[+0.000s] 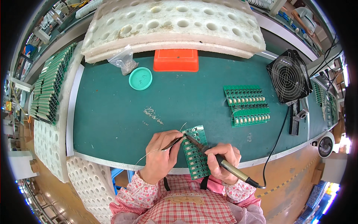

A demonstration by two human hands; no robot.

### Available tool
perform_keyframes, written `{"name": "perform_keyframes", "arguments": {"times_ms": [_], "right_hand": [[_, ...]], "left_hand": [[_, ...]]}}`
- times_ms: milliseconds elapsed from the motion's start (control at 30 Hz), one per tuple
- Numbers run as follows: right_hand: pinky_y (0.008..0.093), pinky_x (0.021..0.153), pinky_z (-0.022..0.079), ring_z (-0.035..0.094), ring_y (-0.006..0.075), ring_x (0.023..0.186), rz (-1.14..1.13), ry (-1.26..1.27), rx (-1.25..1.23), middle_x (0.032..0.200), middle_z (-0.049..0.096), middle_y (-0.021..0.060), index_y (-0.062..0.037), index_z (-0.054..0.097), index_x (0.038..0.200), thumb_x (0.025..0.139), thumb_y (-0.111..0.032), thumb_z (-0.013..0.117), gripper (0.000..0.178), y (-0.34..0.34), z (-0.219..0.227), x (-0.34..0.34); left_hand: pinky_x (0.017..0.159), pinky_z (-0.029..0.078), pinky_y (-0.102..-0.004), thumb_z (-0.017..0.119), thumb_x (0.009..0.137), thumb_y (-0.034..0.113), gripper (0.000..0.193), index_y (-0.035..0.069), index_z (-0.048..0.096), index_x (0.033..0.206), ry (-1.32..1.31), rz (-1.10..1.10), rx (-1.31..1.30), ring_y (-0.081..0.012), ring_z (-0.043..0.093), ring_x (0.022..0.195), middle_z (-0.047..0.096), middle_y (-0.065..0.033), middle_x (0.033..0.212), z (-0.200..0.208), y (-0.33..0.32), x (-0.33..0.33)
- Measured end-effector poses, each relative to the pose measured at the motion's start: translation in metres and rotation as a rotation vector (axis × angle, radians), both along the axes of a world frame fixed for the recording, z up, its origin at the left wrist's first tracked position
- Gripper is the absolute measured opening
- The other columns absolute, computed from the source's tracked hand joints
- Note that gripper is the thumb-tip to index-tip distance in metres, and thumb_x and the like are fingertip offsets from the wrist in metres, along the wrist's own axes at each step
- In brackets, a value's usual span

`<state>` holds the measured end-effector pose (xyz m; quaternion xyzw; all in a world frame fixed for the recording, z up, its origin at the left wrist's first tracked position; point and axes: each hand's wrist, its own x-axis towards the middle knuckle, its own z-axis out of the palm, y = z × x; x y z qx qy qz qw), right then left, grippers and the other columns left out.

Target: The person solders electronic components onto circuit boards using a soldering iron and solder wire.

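A green circuit board (194, 158) with a row of small white parts lies at the table's front edge, between my hands. My right hand (224, 158) is closed around a soldering iron (234, 171), its tip down at the board's upper left corner. My left hand (159, 155) pinches dark tweezers (172, 143) whose points meet the same corner. A thin solder wire (146, 154) also runs through the left fingers, and its end sticks up beyond the board. Fingertips partly hide the tweezers.
Loose tiny parts (152, 114) lie mid-table, below a turquoise lid (140, 78), a plastic bag (124, 61) and a red box (176, 61). Circuit boards (248, 106) and a black fan (289, 76) stand right. Upright boards (52, 86) fill white foam at left.
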<state>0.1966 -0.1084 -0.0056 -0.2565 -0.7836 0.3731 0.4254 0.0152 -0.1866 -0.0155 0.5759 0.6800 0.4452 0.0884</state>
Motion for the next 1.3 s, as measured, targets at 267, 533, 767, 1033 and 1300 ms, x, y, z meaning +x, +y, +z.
{"name": "perform_keyframes", "arguments": {"times_ms": [267, 533, 767, 1033, 1300], "right_hand": [[0.0318, 0.044, 0.045, 0.056, 0.0194, 0.045, 0.065, -0.008, 0.115, 0.062, 0.060, 0.0036, -0.0033, 0.062, 0.089, 0.080, -0.002, 0.073, 0.014, 0.004, 0.000, 0.000], [0.0323, 0.044, 0.044, 0.054, 0.0191, 0.044, -0.125, 0.054, 0.083, 0.060, 0.059, 0.0048, -0.0029, 0.062, 0.091, 0.082, -0.003, 0.072, 0.013, -0.005, -0.003, 0.015], [0.0389, 0.071, 0.053, 0.063, 0.0289, 0.081, -0.017, -0.293, 0.201, 0.095, 0.062, 0.0121, -0.0058, 0.062, 0.124, 0.074, -0.011, 0.084, 0.055, -0.007, 0.007, 0.012], [0.0424, 0.088, 0.048, 0.061, 0.0311, 0.097, -0.046, -0.440, 0.203, 0.110, 0.059, 0.0137, -0.0069, 0.057, 0.134, 0.075, -0.013, 0.083, 0.065, -0.013, 0.004, 0.002], [0.0419, 0.085, 0.050, 0.062, 0.0324, 0.094, -0.109, -0.366, 0.141, 0.108, 0.062, 0.0157, -0.0052, 0.057, 0.133, 0.076, -0.012, 0.083, 0.063, -0.014, -0.002, 0.005]], "left_hand": [[0.073, 0.053, -0.0355, 0.073, 0.081, -0.006, 0.023, 0.003, 0.069, 0.101, -0.010, -0.006, -0.011, -0.0290, 0.067, 0.085, 0.071, -0.0111, 0.100, 0.000, 0.001, 0.001], [0.074, 0.053, -0.0352, 0.073, 0.081, -0.006, 0.021, 0.002, 0.068, 0.100, -0.003, -0.004, -0.003, -0.0286, 0.067, 0.085, 0.071, -0.0112, 0.100, 0.000, 0.000, 0.001], [0.075, 0.054, -0.0338, 0.071, 0.083, -0.008, 0.018, 0.000, 0.067, 0.100, -0.015, -0.028, 0.034, -0.0262, 0.069, 0.085, 0.071, -0.0128, 0.099, 0.002, -0.003, -0.004], [0.073, 0.053, -0.0282, 0.068, 0.090, -0.004, 0.015, 0.001, 0.066, 0.104, 0.069, 0.189, 0.010, -0.0184, 0.069, 0.080, 0.070, -0.0097, 0.095, 0.002, -0.011, -0.034], [0.074, 0.051, -0.0336, 0.071, 0.085, -0.004, 0.018, 0.002, 0.067, 0.101, 0.081, 0.203, 0.026, -0.0262, 0.067, 0.080, 0.070, -0.0101, 0.096, -0.003, -0.008, -0.034]]}}
